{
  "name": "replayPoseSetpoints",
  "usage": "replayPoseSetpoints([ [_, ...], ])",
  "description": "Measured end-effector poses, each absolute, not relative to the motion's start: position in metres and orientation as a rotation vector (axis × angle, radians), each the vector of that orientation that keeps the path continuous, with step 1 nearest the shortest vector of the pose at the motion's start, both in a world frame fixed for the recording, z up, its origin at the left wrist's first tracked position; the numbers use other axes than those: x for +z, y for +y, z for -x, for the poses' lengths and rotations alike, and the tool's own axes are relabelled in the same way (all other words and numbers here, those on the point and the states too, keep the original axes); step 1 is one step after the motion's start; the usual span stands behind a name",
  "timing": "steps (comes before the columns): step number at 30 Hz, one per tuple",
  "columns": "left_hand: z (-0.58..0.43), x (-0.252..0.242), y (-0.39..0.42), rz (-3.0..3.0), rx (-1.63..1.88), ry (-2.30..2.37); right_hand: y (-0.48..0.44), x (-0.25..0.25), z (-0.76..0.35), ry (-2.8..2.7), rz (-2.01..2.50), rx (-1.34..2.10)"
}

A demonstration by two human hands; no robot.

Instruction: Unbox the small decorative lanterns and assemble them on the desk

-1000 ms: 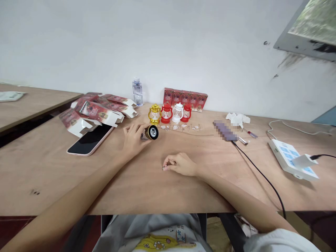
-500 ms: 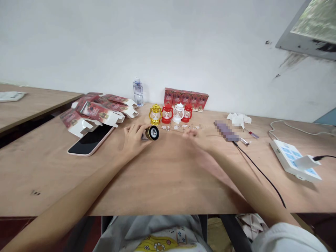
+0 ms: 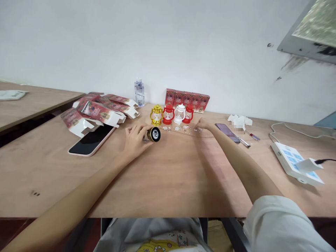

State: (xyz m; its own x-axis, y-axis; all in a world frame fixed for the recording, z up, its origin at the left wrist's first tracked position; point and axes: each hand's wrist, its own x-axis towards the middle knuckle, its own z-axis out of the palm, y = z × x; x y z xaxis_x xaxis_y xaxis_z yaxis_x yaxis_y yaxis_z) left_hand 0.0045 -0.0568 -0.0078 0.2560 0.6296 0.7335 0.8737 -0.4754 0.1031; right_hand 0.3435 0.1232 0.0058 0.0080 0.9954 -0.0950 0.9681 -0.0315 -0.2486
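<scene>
My left hand (image 3: 137, 140) is wrapped round a small lantern (image 3: 154, 134) lying on its side, its round black base facing me with an opening in the middle. The lantern's upper part is hidden by my fingers. Farther back stand a gold mini lantern (image 3: 156, 116), two red ones (image 3: 168, 114) and a white one (image 3: 179, 114), upright in a row. My right hand (image 3: 204, 123) is down at the right end of a line of small clear pieces (image 3: 187, 129) in front of them. Its fingers are bent together; anything between them is too small to make out.
Red printed boxes (image 3: 187, 100) stand against the wall; opened boxes (image 3: 97, 112) are heaped left, partly over a phone (image 3: 90, 141). A water bottle (image 3: 139, 92) stands behind. Rightward lie another phone (image 3: 227, 133), a screwdriver (image 3: 253, 135), crumpled tissue (image 3: 240, 121) and a power strip (image 3: 296, 162).
My right hand has moved right and slightly away from me, to the end of the clear pieces. My left hand keeps the lantern in almost the same place.
</scene>
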Motion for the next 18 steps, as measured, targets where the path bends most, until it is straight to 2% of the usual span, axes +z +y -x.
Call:
replayPoseSetpoints([
  [18, -0.004, -0.008, -0.056, 2.223, -1.039, -1.408, 0.116, 0.017, -0.339, -2.202, 2.114, 0.298],
])
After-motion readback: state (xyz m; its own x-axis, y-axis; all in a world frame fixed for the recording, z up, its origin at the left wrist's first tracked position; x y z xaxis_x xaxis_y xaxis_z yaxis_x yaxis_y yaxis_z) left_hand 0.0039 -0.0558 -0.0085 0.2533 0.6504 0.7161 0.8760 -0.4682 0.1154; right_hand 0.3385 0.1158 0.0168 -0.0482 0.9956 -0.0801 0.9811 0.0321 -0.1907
